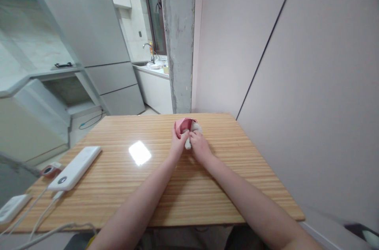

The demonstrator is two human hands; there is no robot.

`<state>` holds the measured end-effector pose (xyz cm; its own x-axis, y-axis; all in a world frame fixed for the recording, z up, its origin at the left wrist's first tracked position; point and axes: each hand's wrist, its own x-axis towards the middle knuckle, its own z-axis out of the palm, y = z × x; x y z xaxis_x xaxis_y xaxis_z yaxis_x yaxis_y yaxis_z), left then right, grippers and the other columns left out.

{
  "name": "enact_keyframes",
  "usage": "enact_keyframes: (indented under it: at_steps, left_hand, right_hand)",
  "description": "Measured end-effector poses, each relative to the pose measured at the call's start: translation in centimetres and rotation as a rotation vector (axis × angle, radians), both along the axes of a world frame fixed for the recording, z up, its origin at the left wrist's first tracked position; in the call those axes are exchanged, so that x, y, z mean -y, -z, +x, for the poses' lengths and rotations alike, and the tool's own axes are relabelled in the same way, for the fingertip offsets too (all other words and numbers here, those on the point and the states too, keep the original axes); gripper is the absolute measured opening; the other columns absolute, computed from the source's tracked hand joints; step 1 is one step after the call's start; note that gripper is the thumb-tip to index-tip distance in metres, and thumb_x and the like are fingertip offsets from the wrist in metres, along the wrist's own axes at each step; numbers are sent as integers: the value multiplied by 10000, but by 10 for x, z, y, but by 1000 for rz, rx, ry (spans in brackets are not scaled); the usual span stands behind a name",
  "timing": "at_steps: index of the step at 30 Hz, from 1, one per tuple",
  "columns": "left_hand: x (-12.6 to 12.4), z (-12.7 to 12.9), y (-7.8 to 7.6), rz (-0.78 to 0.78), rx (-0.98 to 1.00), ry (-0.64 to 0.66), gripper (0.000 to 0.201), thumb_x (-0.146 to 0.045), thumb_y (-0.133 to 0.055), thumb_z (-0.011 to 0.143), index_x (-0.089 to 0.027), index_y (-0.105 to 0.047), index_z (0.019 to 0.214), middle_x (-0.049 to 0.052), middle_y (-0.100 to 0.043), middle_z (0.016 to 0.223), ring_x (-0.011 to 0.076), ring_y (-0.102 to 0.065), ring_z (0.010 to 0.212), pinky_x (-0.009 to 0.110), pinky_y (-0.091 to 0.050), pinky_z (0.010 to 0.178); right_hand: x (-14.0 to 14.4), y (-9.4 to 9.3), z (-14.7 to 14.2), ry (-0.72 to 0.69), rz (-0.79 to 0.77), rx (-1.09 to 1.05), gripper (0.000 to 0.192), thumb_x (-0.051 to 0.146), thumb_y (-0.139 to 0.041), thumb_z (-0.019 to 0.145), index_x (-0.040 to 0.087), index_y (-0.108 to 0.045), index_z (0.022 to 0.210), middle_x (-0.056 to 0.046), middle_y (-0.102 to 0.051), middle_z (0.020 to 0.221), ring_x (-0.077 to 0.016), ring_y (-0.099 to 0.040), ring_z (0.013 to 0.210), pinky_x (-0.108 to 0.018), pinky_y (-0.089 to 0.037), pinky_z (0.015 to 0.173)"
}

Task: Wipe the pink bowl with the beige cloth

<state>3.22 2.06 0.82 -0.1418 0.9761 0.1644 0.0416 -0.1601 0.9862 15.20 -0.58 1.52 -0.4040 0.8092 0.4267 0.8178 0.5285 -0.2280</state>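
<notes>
Both of my hands meet near the far middle of the wooden table [142,187]. My left hand [177,144] pinches a small pink pouch-like object [182,125] whose mouth faces me. My right hand [199,146] holds a white soft piece [188,144] at the pouch's opening, with more white material [196,126] showing beside the pink rim. The fingers of both hands touch each other over the white piece. What exactly the pink and white things are is too small to tell.
A white power bank [75,167] lies on the table's left side with white cables [44,212] running off the near edge. A small pink-and-grey item [49,170] and a white box [12,207] sit at the left edge. A wall runs along the right side.
</notes>
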Motion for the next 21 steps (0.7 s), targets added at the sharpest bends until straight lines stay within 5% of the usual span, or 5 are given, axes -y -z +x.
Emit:
enact_keyframes:
  at_steps: [5,9,15,18,21]
  left_hand:
    - [-7,-8,1,-35,-35,-77,513,-236,-520,834,-148,-433,1332,125,-595,1286,212,-572,1190,354,-438,1041]
    - [-12,-38,-19,86,-309,69,508,-178,-606,737,-161,-566,1243,106,-614,1278,244,-536,1241,374,-358,1114]
    - [4,-9,-5,-4,-7,-49,846,-345,-702,750,-183,-274,1462,148,-570,1313,224,-591,1175,337,-480,982]
    - [6,1,6,-63,48,-87,674,-346,-618,818,-185,-337,1409,131,-586,1296,212,-589,1175,336,-480,981]
    - [0,-14,-4,-47,-77,-66,505,-277,-568,825,-183,-465,1310,108,-620,1250,227,-586,1169,372,-453,1017]
  right_hand:
    - [-5,4,9,-191,-56,-12,202,81,-503,903,142,-666,1005,-74,-666,1025,-196,-526,1006,-332,-459,880]
    - [-10,1,15,-216,-35,96,187,150,-542,924,188,-666,1058,-59,-660,1114,-196,-528,1094,-347,-456,906]
    - [-10,3,12,-131,-6,50,174,137,-533,926,153,-687,1004,-94,-661,1036,-208,-518,1057,-345,-475,866]
    - [-8,4,10,-144,-17,34,174,127,-519,930,147,-689,959,-86,-658,979,-198,-525,981,-336,-476,850]
    - [-8,3,9,-188,-6,78,168,154,-528,933,162,-686,991,-82,-662,1014,-201,-527,1008,-337,-465,858]
